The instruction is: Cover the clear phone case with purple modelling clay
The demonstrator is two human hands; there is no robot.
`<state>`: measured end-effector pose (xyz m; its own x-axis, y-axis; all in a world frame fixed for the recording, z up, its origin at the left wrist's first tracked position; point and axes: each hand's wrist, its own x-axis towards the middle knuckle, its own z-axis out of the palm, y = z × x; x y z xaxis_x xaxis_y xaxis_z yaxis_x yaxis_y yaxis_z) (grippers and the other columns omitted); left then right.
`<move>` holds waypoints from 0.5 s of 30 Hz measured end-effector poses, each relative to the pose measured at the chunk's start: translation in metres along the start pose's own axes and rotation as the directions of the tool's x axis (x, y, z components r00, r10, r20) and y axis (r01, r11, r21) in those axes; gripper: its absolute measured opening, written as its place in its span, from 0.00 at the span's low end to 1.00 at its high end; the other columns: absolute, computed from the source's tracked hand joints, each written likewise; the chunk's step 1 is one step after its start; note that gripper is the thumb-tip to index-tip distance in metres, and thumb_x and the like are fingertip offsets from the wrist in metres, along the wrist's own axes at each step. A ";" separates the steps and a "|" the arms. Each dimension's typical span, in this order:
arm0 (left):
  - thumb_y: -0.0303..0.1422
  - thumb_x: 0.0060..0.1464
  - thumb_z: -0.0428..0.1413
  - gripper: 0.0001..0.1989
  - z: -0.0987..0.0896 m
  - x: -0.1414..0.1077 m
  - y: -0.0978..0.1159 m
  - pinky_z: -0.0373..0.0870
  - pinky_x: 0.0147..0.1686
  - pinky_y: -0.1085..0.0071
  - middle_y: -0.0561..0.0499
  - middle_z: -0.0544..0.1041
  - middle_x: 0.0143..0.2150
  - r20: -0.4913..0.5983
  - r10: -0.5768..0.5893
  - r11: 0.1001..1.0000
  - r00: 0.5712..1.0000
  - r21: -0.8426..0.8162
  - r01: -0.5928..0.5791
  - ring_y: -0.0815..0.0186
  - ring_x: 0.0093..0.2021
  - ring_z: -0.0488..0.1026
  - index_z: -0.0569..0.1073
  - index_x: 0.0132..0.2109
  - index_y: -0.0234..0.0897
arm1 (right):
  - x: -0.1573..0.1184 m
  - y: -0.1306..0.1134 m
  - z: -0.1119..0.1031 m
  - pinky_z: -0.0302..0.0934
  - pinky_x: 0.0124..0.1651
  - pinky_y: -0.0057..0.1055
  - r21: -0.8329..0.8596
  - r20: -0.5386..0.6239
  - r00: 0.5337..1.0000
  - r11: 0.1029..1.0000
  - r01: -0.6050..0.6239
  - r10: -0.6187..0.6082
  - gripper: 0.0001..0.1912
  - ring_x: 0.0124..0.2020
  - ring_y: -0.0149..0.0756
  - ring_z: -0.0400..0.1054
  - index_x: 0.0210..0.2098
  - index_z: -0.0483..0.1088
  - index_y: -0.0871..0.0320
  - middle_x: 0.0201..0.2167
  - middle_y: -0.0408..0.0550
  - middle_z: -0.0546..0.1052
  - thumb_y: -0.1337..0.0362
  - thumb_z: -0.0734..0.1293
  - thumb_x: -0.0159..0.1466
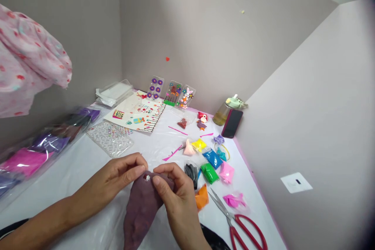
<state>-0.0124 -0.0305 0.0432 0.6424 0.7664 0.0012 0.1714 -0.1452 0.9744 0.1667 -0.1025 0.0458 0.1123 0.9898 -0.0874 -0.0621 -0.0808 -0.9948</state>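
A long, flat, dull purple sheet point(140, 213), soft-looking and narrowing toward the bottom, hangs between my hands near the lower middle of the view. My left hand point(124, 174) pinches its upper left edge between thumb and fingers. On the other side, my right hand point(175, 189) grips the upper right edge, thumb in front. Between the two thumbs, a small hole with a white and dark red patch shows in the sheet. Red-handled scissors point(230, 215) lie partly spread to the right of my right hand.
Bagged coloured clay, including a green packet point(209, 173), lies beyond my right hand. A phone point(232, 123) leans by a bottle point(222, 114). Decorated paper point(137, 115) and clear cases point(155, 88) stand farther back; more packets point(27, 162) line the left. Pink fabric point(32, 58) hangs upper left.
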 end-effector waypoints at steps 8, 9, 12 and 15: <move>0.48 0.69 0.47 0.20 0.000 0.001 0.000 0.64 0.35 0.73 0.56 0.67 0.31 -0.013 0.012 1.000 1.000 0.024 -0.011 0.65 0.34 0.66 0.70 0.35 0.40 | 0.002 0.000 -0.001 0.52 0.30 0.27 -0.011 0.001 1.000 1.000 -0.007 0.007 0.17 0.27 0.31 0.59 0.36 0.74 0.59 0.26 0.42 0.71 0.50 0.73 0.59; 0.48 0.70 0.44 0.21 -0.001 0.001 -0.001 0.65 0.37 0.73 0.56 0.68 0.32 -0.012 0.017 1.000 1.000 0.024 -0.017 0.65 0.35 0.67 0.70 0.35 0.40 | 0.002 0.001 -0.002 0.52 0.30 0.28 -0.011 -0.002 1.000 1.000 -0.007 0.007 0.17 0.28 0.31 0.60 0.36 0.74 0.59 0.27 0.43 0.71 0.50 0.73 0.59; 0.48 0.70 0.43 0.22 -0.002 0.001 0.000 0.66 0.39 0.73 0.55 0.70 0.33 -0.001 0.033 0.999 0.999 0.025 -0.033 0.64 0.36 0.69 0.71 0.35 0.40 | 0.002 0.003 -0.002 0.53 0.31 0.28 -0.008 -0.008 1.000 1.000 -0.001 0.001 0.17 0.29 0.32 0.61 0.36 0.75 0.58 0.28 0.44 0.72 0.50 0.73 0.59; 0.47 0.67 0.50 0.18 0.000 0.000 0.001 0.65 0.35 0.74 0.57 0.69 0.32 -0.015 0.026 0.998 1.000 0.061 -0.025 0.66 0.34 0.68 0.71 0.35 0.40 | 0.002 0.004 -0.002 0.52 0.30 0.27 0.003 -0.001 1.000 1.000 -0.008 0.008 0.17 0.28 0.31 0.60 0.37 0.75 0.58 0.27 0.43 0.72 0.50 0.73 0.59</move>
<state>-0.0124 -0.0307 0.0446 0.6354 0.7716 0.0301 0.2007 -0.2027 0.9584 0.1684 -0.1007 0.0420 0.1129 0.9890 -0.0952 -0.0657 -0.0881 -0.9939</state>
